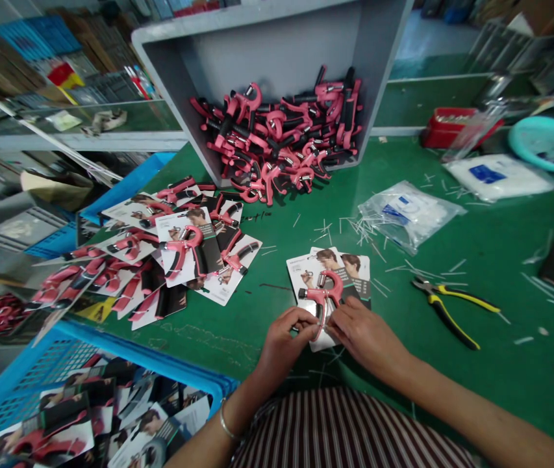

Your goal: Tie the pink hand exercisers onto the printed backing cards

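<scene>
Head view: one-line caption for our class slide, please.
Left hand and right hand at a pink hand grip on a printed card, pliers nearby.

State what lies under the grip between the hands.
A printed card, with a second card behind, mostly covered. The pink hand grip, left hand and right hand hide parts of the first.

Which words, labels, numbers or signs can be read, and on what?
Nothing reads clearly.
White-and-black printed cardboard cards: text too small.
Blue labels on two whitish plastic bags: too blurred.
Black handwriting on the green tabletop: illegible.
Yellow-and-black marking, tabletop's left: partly covered, unreadable.
</scene>
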The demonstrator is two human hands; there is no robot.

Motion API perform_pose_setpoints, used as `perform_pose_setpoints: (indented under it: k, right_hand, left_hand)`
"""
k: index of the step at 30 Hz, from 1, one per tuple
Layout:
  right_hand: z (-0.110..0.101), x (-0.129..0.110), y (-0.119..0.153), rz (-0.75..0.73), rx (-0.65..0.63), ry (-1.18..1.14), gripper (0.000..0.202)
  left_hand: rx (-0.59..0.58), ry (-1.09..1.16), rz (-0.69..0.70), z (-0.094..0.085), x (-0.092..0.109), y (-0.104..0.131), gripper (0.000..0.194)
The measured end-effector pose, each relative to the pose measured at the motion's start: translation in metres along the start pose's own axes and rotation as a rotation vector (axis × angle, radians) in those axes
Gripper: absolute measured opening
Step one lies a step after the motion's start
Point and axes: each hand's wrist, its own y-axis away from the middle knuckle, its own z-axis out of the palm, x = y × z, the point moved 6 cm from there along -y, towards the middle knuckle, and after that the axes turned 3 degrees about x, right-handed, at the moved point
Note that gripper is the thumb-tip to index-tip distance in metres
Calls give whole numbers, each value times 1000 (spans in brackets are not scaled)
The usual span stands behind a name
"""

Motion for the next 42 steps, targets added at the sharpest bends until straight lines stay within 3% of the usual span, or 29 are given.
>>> perform_pose_setpoints:
  k: [6,11,17,21,25,29,34,37,40,42]
  right_hand:
    - [-4,-4,-1,-2,30,-67,20]
    - [-1,2,3,56,57,-172,13]
    - [-2,-2,1,60,61,-245,14]
    - [2,-4,3,12,44,-202,21]
    - [4,2,8,71,64,-281,15]
    - [5,-2,7,28,144,-477,11]
    - [15,0,4,61,193,-680,10]
    - [7,20,18,124,245,-713,12]
    - [-22,73,59,280,326,-450,13]
    - [-42,124,97,426,312,-128,50]
  left_hand:
    - [-57,-84,111,5,2,2,4]
    - [-172,-227,206,4,18,3,15]
    - [-197,-739,345,7,41,6,22]
    - [-189,-697,391,8,50,7,24]
    - [-132,-491,250,2,36,11,13]
    - [6,-514,232,2,9,19,48]
    - [88,-635,270,6,-9,16,22]
    - [70,-549,225,-1,-5,12,23]
    - [93,-284,29,-26,-4,5,23]
    - [132,-33,-156,-44,-7,0,24]
